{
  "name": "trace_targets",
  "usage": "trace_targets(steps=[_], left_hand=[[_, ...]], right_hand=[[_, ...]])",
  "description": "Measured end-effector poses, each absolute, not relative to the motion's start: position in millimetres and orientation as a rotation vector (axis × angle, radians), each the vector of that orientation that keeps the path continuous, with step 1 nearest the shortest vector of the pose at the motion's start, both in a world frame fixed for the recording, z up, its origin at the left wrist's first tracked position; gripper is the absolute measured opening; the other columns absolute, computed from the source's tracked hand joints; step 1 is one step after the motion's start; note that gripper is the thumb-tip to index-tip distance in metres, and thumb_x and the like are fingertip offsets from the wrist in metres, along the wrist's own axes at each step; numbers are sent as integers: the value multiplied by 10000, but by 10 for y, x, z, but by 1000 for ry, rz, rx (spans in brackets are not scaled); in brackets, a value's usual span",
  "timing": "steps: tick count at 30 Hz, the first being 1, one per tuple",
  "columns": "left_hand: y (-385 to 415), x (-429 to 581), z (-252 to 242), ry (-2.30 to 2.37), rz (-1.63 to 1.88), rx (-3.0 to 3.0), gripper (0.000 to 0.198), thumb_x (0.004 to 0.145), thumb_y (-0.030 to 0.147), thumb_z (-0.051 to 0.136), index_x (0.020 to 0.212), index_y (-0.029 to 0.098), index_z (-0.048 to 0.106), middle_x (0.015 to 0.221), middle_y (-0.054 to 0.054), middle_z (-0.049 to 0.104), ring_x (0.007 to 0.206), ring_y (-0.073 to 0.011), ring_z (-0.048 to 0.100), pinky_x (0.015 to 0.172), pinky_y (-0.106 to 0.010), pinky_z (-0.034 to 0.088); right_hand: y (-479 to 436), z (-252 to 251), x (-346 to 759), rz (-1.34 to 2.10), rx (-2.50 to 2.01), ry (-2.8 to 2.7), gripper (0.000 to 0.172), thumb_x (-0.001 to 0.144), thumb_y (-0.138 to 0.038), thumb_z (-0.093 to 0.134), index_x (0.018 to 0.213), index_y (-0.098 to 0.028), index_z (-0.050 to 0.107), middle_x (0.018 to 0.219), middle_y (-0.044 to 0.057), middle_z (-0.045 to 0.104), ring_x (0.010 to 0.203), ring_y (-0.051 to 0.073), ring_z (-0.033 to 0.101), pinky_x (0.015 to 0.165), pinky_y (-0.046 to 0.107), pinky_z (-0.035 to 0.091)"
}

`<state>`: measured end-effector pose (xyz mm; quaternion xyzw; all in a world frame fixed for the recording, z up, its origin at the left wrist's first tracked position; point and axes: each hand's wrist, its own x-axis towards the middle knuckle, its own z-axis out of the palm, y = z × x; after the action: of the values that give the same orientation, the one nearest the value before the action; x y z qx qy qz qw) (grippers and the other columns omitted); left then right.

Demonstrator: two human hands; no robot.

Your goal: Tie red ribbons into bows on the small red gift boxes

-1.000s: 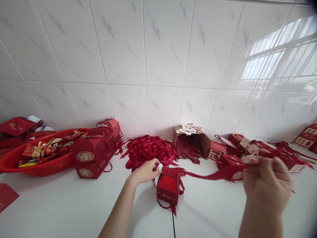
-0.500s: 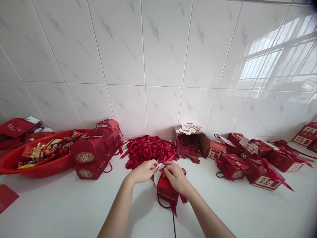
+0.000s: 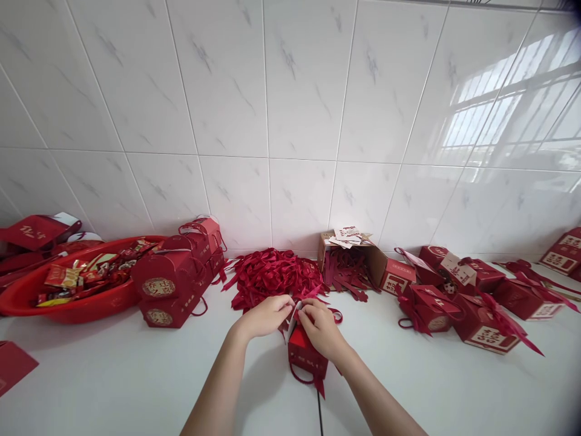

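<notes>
my left hand [image 3: 265,316] and right hand [image 3: 320,327] both pinch the ribbon [image 3: 318,383] atop the box [image 3: 306,354], mid-table [image 3: 113,375]. the bow looks unfinished, i'd say; tied boxes [image 3: 481,330] lie rightward.

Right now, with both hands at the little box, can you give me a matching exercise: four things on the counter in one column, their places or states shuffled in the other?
Things:
1. red basin
2. loose ribbon pile
3. brown cardboard box
4. small red gift box

Places or states:
A. pinched at its top by the left hand and right hand
B. far left, holding wrapped sweets
C. tipped on its side by the wall, red strips spilling out
D. heaped by the wall, just beyond the hands

Pairs: 1-B, 2-D, 3-C, 4-A.
</notes>
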<state>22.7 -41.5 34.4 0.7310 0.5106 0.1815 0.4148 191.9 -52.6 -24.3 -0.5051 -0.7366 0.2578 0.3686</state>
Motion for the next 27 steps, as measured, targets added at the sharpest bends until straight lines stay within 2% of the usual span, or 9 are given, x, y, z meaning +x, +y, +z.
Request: trace_targets(steps=[6,10,12,14,17,19,21,24,27], left_hand=[[-365,249,284,1289,653,1758,173,725,346,577,650,198,529,592,23,574,562,-162,560,543,-266,424],[-331,163,391,1291,1013,1581,262,810,464,475,797,203,468,694,-15,635,609,-187,653,586,-310,518],[-317,65,465,1309,1256,1483,286,859,496,376,903,215,399,816,-51,663,722,-205,695,670,-345,548],[-309,-50,519,1345,1469,1414,287,886,496,297,971,226,345,991,-95,661,916,-222,690,780,-376,545],[-307,-208,539,1455,1623,1397,324,889,510,308,1039,232,381,1298,-134,535,1257,-249,501,984,-421,451],[-310,-271,518,1542,1562,1457,357,848,514,436,1049,222,470,1364,-129,477,1336,-282,383,1084,-459,329],[-315,-277,480,1572,1369,1559,364,796,491,545,1029,211,552,1312,-122,521,1301,-310,399,1103,-483,272],[-325,-151,379,1457,973,1709,350,750,472,617,984,212,618,1130,-82,635,1115,-282,548,1003,-428,392],[-354,79,213,1303,692,1803,312,749,455,622,948,215,612,1002,-33,658,949,-214,601,875,-329,464]], right_hand=[[-543,-199,1947,643,-1270,-1887,267,924,-327,445,823,-195,654,1184,111,607,1163,266,518,989,423,376],[-527,-16,2169,568,-1276,-1811,259,921,-374,446,929,-193,630,1194,129,591,1208,264,487,1012,417,362],[-533,86,2367,544,-1311,-1809,256,915,-381,444,919,-200,624,1143,119,619,1130,261,538,953,408,401],[-555,151,2591,596,-1399,-1883,241,893,-386,470,865,-212,634,1010,87,673,972,251,603,833,384,443],[-593,155,2875,736,-1506,-2011,169,797,-365,591,744,-221,663,835,52,709,836,250,627,723,353,438],[-598,118,2973,788,-1520,-2043,144,737,-357,650,718,-218,685,816,59,717,819,262,626,700,351,426],[-577,75,2982,845,-1515,-2064,182,718,-396,672,736,-217,701,828,66,718,798,260,623,674,342,420],[-506,8,2884,967,-1450,-2093,229,712,-444,682,708,-216,684,786,40,708,722,214,615,619,302,409],[-431,-90,2762,1066,-1382,-2073,224,703,-405,697,654,-203,615,694,-3,663,646,163,575,577,264,388]])
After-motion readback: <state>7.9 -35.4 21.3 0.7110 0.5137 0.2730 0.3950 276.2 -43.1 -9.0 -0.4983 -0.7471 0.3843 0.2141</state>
